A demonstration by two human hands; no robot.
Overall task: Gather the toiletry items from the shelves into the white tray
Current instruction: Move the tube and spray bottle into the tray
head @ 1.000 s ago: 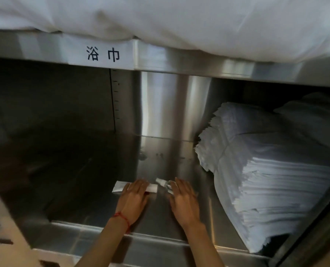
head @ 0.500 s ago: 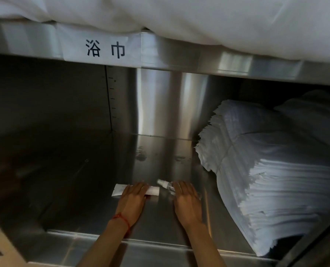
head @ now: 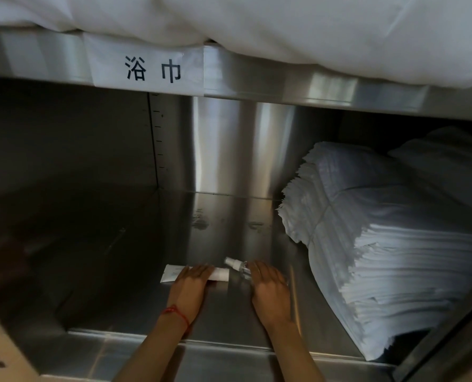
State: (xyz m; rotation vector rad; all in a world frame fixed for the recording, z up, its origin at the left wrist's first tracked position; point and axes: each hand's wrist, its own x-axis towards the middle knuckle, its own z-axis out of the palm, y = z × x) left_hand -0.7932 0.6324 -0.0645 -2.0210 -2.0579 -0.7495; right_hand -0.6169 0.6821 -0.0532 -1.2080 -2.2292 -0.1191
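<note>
head view: on the steel shelf [head: 135, 244] my left hand [head: 190, 288] lies flat-fingered on the white tube [head: 171, 272]; right hand [head: 270, 288] covers the small spray bottle [head: 236, 263], grip unclear.

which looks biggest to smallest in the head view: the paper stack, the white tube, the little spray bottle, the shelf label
1. paper stack, by far the largest
2. shelf label
3. white tube, partly under the left hand
4. spray bottle, partly hidden by the right hand, so its full length is unsure

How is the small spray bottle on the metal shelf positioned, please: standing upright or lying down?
Lying down: the spray bottle rests lengthwise on the shelf, partly under the right hand.
</note>
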